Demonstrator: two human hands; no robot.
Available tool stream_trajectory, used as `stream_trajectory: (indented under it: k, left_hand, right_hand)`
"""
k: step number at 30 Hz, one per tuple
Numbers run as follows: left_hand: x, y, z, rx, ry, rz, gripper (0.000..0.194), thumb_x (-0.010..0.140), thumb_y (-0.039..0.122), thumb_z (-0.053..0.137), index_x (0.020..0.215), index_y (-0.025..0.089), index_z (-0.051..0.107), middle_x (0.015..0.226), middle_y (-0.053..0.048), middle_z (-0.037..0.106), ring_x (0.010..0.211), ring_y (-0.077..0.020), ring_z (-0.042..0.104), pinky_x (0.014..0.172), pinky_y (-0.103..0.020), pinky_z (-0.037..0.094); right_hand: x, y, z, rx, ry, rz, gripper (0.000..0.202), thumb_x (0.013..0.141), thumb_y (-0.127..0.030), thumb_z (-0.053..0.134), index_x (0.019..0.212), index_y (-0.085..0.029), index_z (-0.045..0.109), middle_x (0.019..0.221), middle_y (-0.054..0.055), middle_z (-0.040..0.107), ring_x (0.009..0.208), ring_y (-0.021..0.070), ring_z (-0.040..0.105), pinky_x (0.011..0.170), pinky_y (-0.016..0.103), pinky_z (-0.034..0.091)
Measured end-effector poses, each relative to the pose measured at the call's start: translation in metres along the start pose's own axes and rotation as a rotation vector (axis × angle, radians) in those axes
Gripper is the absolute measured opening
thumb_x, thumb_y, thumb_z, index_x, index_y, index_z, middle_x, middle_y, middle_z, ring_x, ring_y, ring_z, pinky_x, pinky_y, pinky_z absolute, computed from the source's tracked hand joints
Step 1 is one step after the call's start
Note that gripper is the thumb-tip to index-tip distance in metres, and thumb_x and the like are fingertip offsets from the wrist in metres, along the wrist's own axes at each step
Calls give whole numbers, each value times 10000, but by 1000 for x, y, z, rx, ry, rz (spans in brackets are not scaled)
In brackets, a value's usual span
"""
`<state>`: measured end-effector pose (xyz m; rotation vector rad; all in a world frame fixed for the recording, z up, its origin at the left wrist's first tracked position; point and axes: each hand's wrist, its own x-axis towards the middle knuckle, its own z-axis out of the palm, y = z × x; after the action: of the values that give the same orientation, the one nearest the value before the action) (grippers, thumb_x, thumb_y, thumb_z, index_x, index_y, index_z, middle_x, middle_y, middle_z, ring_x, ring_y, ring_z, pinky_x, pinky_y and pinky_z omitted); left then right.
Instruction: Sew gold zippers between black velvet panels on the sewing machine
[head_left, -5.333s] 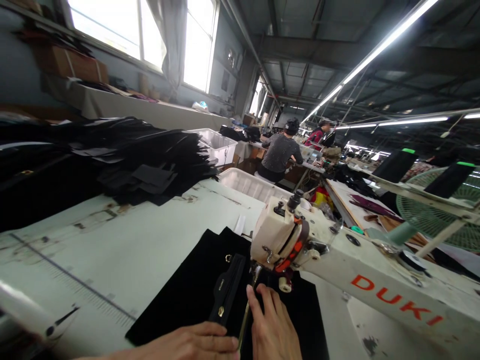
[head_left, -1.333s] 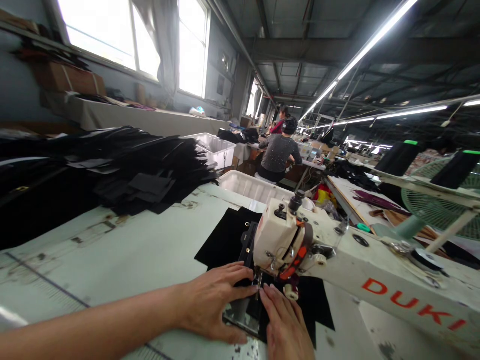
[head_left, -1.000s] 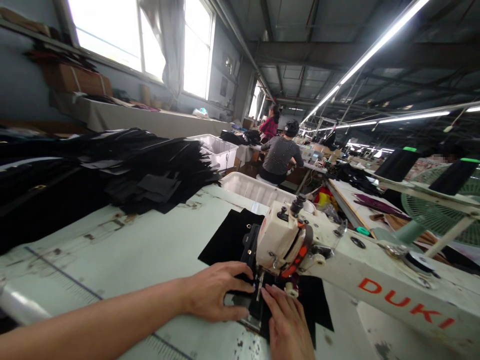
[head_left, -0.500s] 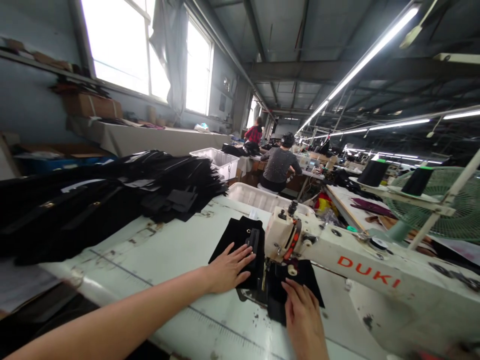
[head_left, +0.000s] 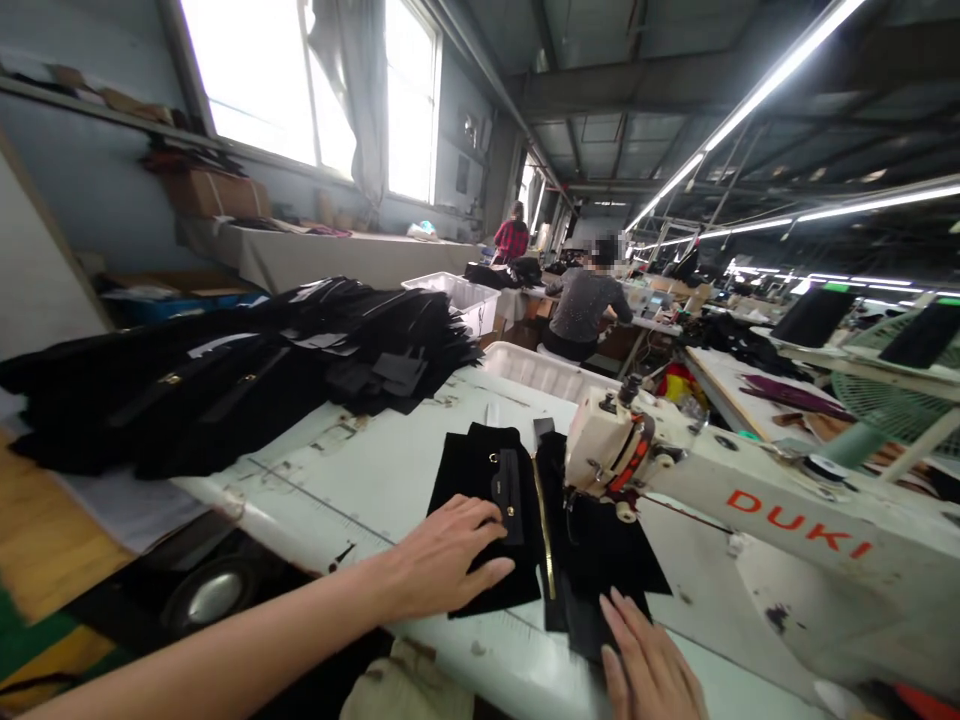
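Note:
Black fabric (head_left: pixel 480 470) with a gold zipper (head_left: pixel 543 525) lies on the pale table, in front of and left of the sewing machine (head_left: pixel 607 445). My left hand (head_left: pixel 442 560) rests on the fabric's left part, fingers apart, just below a dark strip (head_left: pixel 510 495) with small gold fittings. At the lower right edge of the fabric, my right hand (head_left: pixel 649 665) lies with fingers stretched out over the black cloth. The machine's head stands above the fabric's right part, and the zipper shows to the left of it.
A large pile of black pieces (head_left: pixel 247 370) covers the table's left side. White bins (head_left: pixel 551 372) stand behind the table. A seated person (head_left: pixel 585 310) works farther back, and another person in red (head_left: pixel 512 238) is beyond. Thread cones (head_left: pixel 814 315) and a fan are at right.
The fabric has come out from the machine toward me, showing the gold zipper between its halves. Both hands have moved nearer to me, and the view has shifted.

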<state>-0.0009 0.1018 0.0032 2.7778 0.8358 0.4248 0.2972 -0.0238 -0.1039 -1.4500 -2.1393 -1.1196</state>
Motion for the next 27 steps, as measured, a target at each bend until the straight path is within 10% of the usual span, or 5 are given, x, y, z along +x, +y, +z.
stream_trajectory:
  k: [10,16,22,27]
  left_hand:
    - [106,-30,42,102,-40,-117,483,994,398,458,1440,212,441,1514,-152,395,1389,-369,338,1065,-702,197]
    - [19,-33,13,195,-9,-307,600,971,422,488,1397,0,476,1362,-323,494,1293,-463,418,1053,-659,246]
    - [-72,-3,0,80,-122,-187,683,902,522,578,1502,301,337,1446,-139,468,1290,-373,438,1060,-598,330]
    - [-106,-35,-15,-66,224,-369,388,962,365,484,1342,293,520,1317,-53,546,1211,-263,508,1062,-428,409]
  right_hand:
    - [79,38,49,117,-223,233,636,1035,-380,102,1112,-178,700,1078,97,732,1026,237,676,971,494,439]
    - [47,35,2,94,-141,208,518,1032,-384,233,937,-210,712,944,58,749,818,207,700,819,380,490]
    - [61,-52,-37,188,-34,-144,428,927,-349,445,1262,-124,586,1308,104,620,1182,236,594,951,364,454]
    - [72,-83,-30,141,-6,-264,515,816,-165,402,1303,-109,561,1351,87,589,1191,215,591,885,353,492]
